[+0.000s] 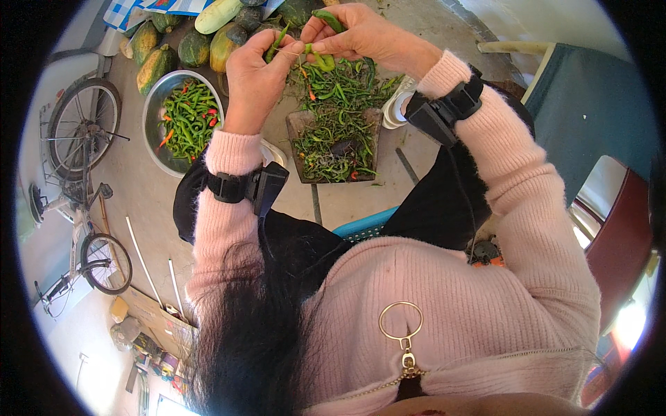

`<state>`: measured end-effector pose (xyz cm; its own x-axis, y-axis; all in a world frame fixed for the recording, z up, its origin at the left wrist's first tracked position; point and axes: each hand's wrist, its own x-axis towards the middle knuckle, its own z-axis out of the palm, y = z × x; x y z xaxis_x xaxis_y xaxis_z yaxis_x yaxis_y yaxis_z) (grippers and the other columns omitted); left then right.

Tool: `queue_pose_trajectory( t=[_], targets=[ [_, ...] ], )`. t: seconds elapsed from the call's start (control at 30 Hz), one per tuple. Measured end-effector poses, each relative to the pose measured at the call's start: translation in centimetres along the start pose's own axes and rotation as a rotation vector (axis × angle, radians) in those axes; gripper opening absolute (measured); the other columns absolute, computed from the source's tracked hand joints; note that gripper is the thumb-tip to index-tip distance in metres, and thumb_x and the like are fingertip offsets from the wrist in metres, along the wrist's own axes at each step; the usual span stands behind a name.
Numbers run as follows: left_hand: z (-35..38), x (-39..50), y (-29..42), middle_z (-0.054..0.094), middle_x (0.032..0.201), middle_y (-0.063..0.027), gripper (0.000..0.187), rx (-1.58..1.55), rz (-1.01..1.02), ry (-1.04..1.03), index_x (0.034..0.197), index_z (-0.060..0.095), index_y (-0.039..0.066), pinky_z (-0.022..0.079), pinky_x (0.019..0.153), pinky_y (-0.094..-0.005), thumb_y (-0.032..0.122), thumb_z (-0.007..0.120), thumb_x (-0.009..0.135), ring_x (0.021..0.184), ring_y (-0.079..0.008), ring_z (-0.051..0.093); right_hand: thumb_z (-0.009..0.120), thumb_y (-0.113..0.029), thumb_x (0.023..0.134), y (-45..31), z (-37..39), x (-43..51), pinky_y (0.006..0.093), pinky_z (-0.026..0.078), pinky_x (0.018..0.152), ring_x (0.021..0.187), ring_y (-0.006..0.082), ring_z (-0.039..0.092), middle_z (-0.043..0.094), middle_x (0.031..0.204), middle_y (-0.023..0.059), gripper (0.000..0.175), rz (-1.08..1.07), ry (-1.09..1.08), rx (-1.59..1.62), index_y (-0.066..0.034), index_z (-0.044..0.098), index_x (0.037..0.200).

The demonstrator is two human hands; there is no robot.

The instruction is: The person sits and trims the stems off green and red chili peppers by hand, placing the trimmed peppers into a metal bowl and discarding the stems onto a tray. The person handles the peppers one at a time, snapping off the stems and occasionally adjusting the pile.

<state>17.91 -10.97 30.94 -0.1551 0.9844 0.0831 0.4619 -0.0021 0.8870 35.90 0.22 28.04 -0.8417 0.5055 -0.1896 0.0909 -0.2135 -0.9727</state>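
Observation:
My left hand [260, 78] pinches a slender green chili pepper [278, 42], its fingertips nearly meeting those of my right hand [359, 39]. Between thumb and fingers, my right hand grips green chili peppers; one [329, 21] sticks out above the fingers and a bent one [325, 62] hangs below. A thin stem spans the gap between both hands. Under them, a pile of green chilies and plant scraps [343, 88] spreads over the floor and into a shallow scoop-like pan [292, 156]. Left of the pile stands a round metal bowl [149, 122] holding green and several red chilies [190, 122].
Several pumpkins [156, 67] and a pale gourd [218, 15] lie at the far left, near a blue checked cloth [117, 13]. A bicycle [78, 213] and white poles [143, 260] are at left. A green chair [588, 99] stands right. Blue perforated plastic [364, 224] shows between my legs.

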Motion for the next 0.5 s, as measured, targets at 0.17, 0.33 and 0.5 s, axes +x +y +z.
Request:
queue_pose_trajectory(
  t=[0.17, 0.33, 0.5],
  targets=[
    [0.3, -0.4, -0.3, 0.062, 0.073, 0.0013, 0.019, -0.384, -0.254, -0.061, 0.093, 0.067, 0.003, 0.040, 0.055, -0.0233, 0.021, 0.067, 0.092, 0.063, -0.0068, 0.052, 0.073, -0.014, 0.085, 0.8, 0.5, 0.9, 0.0209, 0.046, 0.067, 0.078, 0.0057, 0.058, 0.068, 0.090, 0.0007, 0.022, -0.226, -0.076, -0.048, -0.0027, 0.065, 0.103],
    [-0.6, 0.0, -0.9, 0.061, 0.085, 0.0006, 0.025, -0.992, -0.499, -0.172, 0.110, 0.064, 0.006, 0.038, 0.053, -0.0233, 0.028, 0.057, 0.100, 0.067, -0.0079, 0.052, 0.070, -0.018, 0.087, -2.2, -0.6, -0.3, 0.0227, 0.045, 0.065, 0.074, 0.0068, 0.057, 0.065, 0.089, 0.0007, 0.026, -0.101, 0.000, 0.025, -0.0031, 0.063, 0.106],
    [-1.3, 0.5, -1.7, 0.062, 0.101, -0.0073, 0.047, -1.297, -0.462, -0.229, 0.127, 0.054, -0.003, 0.046, 0.068, -0.0256, 0.035, 0.040, 0.105, 0.082, -0.0138, 0.056, 0.059, -0.020, 0.097, -4.5, -1.8, -1.8, 0.0202, 0.041, 0.055, 0.071, 0.0061, 0.056, 0.060, 0.089, -0.0006, 0.022, -0.124, 0.020, 0.287, -0.0034, 0.059, 0.111]
  ],
)
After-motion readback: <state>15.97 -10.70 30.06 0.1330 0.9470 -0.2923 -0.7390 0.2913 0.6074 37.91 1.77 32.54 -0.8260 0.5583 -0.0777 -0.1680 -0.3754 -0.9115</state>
